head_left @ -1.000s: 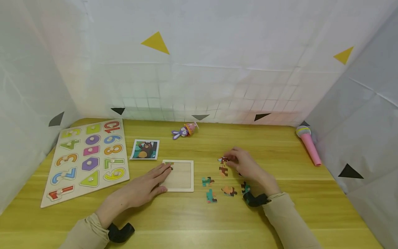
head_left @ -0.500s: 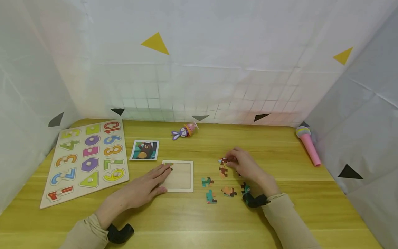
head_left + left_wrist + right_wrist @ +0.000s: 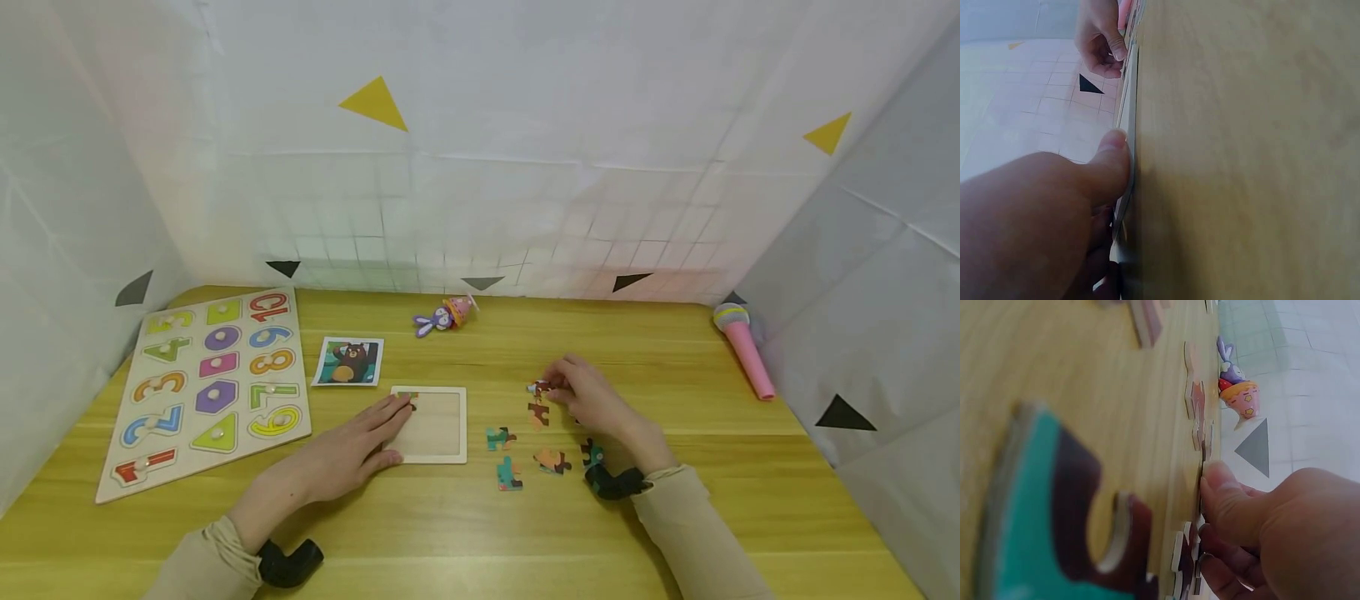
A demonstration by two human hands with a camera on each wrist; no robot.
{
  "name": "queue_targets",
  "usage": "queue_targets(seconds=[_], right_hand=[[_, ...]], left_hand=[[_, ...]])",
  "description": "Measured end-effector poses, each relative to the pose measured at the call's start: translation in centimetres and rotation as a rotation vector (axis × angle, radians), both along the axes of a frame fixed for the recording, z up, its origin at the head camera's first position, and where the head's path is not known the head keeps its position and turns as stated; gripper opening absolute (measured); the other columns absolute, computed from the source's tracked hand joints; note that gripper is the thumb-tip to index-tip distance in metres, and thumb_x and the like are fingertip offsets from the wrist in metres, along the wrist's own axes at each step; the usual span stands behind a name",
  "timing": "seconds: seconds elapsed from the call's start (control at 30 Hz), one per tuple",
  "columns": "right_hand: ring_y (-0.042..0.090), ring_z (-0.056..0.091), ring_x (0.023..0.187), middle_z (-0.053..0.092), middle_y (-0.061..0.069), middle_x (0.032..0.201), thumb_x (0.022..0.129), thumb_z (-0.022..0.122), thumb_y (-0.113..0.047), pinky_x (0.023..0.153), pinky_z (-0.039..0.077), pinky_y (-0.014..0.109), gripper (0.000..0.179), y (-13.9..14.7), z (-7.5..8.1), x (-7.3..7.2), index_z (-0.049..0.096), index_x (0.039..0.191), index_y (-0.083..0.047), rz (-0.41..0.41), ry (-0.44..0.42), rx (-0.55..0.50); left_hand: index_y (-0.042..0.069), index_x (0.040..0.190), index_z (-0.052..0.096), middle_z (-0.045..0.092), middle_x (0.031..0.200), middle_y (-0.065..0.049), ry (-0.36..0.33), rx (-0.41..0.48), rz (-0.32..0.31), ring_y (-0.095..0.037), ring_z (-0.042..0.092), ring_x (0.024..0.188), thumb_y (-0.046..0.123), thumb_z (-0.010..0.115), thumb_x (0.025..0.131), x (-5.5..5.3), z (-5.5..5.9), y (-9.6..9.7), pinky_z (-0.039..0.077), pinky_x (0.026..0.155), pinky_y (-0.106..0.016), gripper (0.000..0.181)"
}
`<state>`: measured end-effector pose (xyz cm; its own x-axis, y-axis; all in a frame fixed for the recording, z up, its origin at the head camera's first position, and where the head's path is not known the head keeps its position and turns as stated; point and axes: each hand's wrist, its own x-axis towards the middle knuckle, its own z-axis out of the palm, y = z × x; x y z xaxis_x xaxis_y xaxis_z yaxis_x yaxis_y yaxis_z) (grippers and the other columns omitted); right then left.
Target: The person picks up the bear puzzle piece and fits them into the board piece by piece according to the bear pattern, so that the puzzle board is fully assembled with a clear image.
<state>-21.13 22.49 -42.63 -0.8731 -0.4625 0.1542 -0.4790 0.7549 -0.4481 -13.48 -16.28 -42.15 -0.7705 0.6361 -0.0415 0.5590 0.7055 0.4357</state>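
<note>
My left hand (image 3: 352,450) lies with its fingers nearly straight over the left side of a square wooden puzzle frame (image 3: 462,425). In the left wrist view its thumb (image 3: 1110,165) rests against the frame's edge. Part of one puzzle piece (image 3: 408,395) shows in the frame's upper left corner, partly under the fingertips. To the right, my right hand (image 3: 592,404) pinches a brown, red and white puzzle piece (image 3: 536,387) between thumb and fingers, low at the table. Several loose pieces lie about it, among them an orange-brown piece (image 3: 553,460) and a teal piece (image 3: 509,473).
A bear picture card (image 3: 349,362) lies behind the frame. On the left is a number and shape board (image 3: 210,392). A purple rabbit toy (image 3: 446,316) lies near the back wall, and a pink microphone (image 3: 746,350) at the far right.
Almost nothing differs. The right hand's fingers have shifted very slightly at the piece, while the left hand stays on the frame.
</note>
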Motion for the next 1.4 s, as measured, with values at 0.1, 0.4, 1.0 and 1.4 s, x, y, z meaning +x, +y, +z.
queue_targets(seconds=[0.1,0.4,1.0,1.4], right_hand=[[0.021,0.06,0.09,0.059,0.009,0.1,0.096,0.064,-0.003,0.079,0.054,0.039,0.013,0.01,-0.01,0.08,0.065,0.109,0.0,0.003,0.008,-0.003],[0.022,0.058,0.089,0.06,0.011,0.102,0.096,0.063,-0.001,0.079,0.052,0.041,0.013,0.04,-0.04,0.12,0.063,0.109,0.001,-0.003,0.019,-0.048],[0.022,0.058,0.089,0.059,0.009,0.1,0.097,0.063,-0.004,0.078,0.051,0.041,0.019,0.09,-0.03,0.12,0.067,0.115,-0.001,0.007,0.04,0.008],[0.016,0.053,0.083,0.062,0.009,0.104,0.099,0.06,-0.007,0.073,0.047,0.034,0.024,-0.44,0.55,0.17,0.066,0.121,0.001,-0.014,0.034,-0.014]], left_hand=[[0.014,0.16,0.024,0.018,0.168,-0.005,0.006,0.0,0.0,-0.031,0.018,0.153,0.039,0.047,0.106,-0.03,-0.09,-0.01,0.031,0.117,-0.053,0.064],[0.014,0.16,0.024,0.017,0.168,-0.005,0.003,0.0,0.002,-0.031,0.017,0.153,0.04,0.046,0.106,-0.06,-0.1,0.0,0.03,0.117,-0.053,0.064],[0.014,0.16,0.027,0.022,0.167,-0.006,0.039,0.008,0.006,-0.03,0.021,0.152,0.038,0.051,0.104,-0.21,-0.5,-0.21,0.035,0.115,-0.051,0.065],[0.011,0.159,0.026,0.019,0.167,-0.007,0.035,-0.002,0.001,-0.032,0.02,0.153,0.038,0.051,0.105,-0.21,-0.26,-0.18,0.032,0.117,-0.051,0.066]])
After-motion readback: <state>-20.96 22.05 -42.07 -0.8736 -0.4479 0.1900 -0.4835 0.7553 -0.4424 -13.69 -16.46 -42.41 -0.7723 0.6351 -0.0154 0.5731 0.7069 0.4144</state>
